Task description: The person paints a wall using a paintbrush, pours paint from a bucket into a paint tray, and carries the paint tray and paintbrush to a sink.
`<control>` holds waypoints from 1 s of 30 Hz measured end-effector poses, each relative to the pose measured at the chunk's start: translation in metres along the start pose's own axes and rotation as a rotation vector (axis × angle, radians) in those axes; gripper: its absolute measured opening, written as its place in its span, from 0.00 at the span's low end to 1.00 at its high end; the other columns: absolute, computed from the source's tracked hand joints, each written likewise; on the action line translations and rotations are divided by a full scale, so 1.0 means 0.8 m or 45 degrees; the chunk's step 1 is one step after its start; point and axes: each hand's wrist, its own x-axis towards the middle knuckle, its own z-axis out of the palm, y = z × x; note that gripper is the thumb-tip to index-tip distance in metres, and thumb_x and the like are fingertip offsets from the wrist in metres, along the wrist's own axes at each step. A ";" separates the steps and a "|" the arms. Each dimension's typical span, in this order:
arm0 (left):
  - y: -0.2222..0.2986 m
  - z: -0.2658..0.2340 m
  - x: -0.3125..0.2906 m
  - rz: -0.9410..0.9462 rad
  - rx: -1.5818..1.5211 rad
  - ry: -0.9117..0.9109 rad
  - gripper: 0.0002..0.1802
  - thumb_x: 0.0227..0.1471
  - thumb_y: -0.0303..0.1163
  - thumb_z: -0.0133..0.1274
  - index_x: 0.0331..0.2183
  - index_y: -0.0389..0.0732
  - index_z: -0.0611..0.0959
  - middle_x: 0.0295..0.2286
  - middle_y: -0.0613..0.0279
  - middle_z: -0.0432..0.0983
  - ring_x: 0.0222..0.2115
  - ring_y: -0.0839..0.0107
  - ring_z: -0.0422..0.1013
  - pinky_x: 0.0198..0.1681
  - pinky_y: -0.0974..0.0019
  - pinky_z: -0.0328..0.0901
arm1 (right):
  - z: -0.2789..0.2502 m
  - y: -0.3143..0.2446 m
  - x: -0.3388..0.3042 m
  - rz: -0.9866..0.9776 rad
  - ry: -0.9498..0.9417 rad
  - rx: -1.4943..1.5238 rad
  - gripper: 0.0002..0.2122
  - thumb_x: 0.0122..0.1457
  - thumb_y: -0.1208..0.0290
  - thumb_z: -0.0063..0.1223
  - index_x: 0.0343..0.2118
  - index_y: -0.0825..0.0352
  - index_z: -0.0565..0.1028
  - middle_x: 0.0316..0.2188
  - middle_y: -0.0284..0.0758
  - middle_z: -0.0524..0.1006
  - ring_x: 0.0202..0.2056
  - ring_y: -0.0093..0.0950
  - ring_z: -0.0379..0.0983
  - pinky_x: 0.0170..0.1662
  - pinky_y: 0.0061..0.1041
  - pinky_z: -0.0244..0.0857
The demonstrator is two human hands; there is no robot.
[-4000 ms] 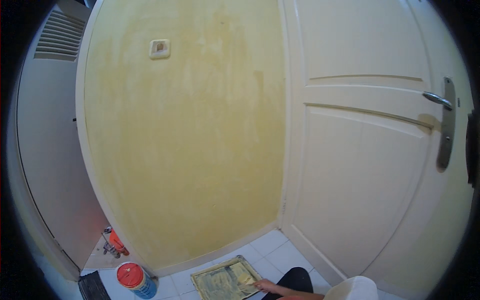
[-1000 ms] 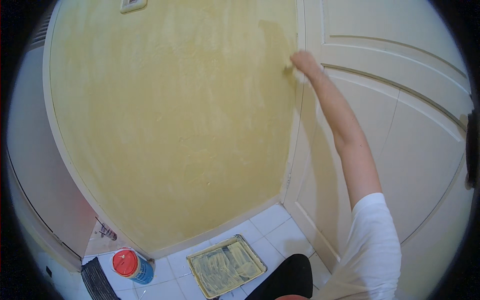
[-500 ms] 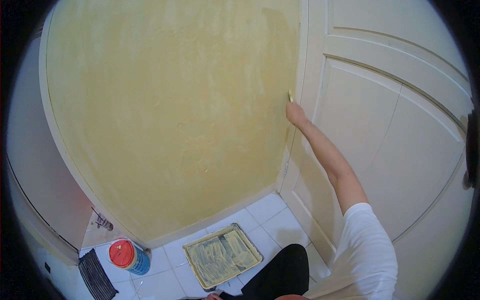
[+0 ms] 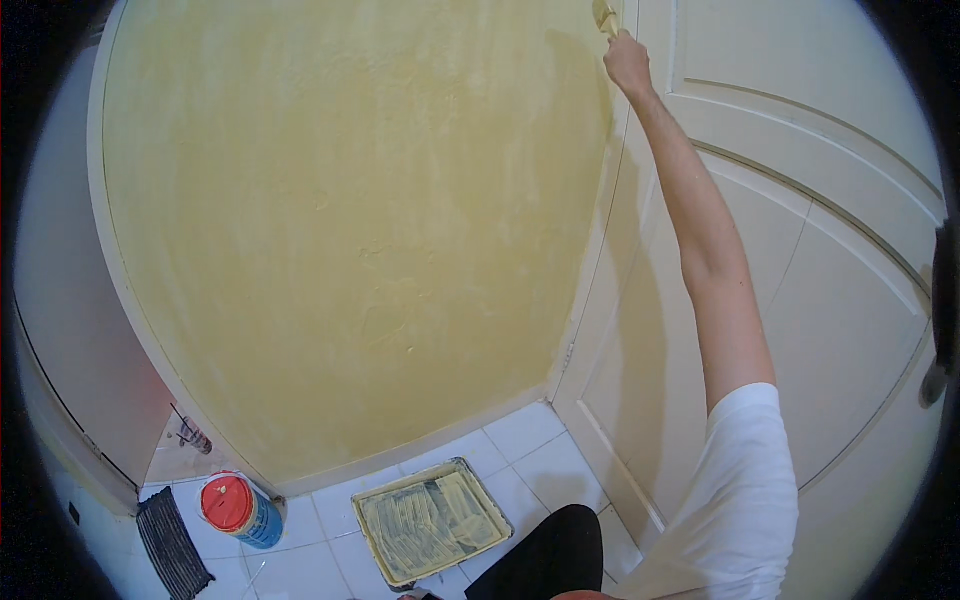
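My right hand (image 4: 628, 65) is closed round the handle of a paintbrush (image 4: 604, 17), with the arm stretched far up. The brush's yellowish head is at the right edge of the yellow-painted wall (image 4: 350, 200), beside the cream door frame. Whether the bristles touch the wall I cannot tell. Only a sliver of my left hand (image 4: 410, 597) shows at the lower edge, near the paint tray; its fingers are hidden. That tray (image 4: 497, 522), smeared with yellow paint, lies on the tiled floor below the wall.
A blue bucket (image 4: 262, 525) with a red lid stands left of the tray. Beside it lies a dark ribbed mat (image 4: 172, 545). A panelled cream door (image 4: 720, 240) rises at the right. My bent knee (image 4: 550, 555) in black is close to the tray.
My right hand has moved up along the wall's right edge with the paintbrush, and the arm is straighter. The view has shifted slightly. Less of my left hand shows.
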 end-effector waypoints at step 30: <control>0.002 0.032 -0.006 -0.043 0.051 -0.099 0.13 0.49 0.36 0.50 0.17 0.47 0.78 0.19 0.67 0.75 0.21 0.68 0.71 0.35 0.63 0.63 | 0.021 0.128 -0.099 -0.026 -0.731 -0.468 0.10 0.54 0.73 0.47 0.36 0.71 0.77 0.36 0.49 0.78 0.39 0.44 0.77 0.41 0.43 0.71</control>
